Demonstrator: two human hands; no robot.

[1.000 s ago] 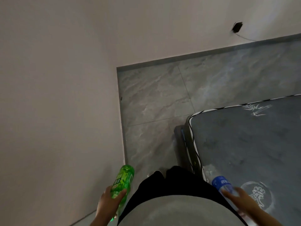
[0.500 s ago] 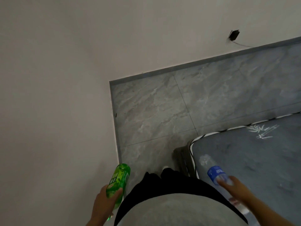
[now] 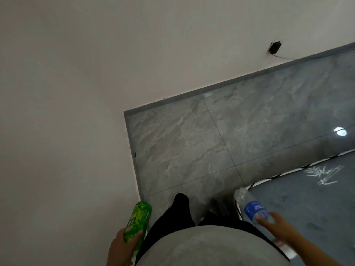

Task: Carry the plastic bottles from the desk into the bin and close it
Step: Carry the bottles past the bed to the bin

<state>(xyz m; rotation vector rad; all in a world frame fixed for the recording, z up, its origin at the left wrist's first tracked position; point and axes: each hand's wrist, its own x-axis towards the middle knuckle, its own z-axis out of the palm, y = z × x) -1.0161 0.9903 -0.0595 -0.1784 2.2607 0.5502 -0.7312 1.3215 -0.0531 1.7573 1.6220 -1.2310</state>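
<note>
Beside the wall, the left hand (image 3: 123, 246) grips a green bottle (image 3: 137, 220); across the body, the right hand (image 3: 276, 228) clasps a blue-labelled clear bottle (image 3: 251, 207) over the mattress (image 3: 317, 208) corner.

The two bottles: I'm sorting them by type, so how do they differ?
The green bottle is tinted green with a green label; the clear bottle is colourless with a blue label. The green bottle is in the left hand, the clear bottle in the right hand. Both are plastic and carried.

Single head-worn view, facing steeply down, floor (image 3: 192, 146) near
</note>
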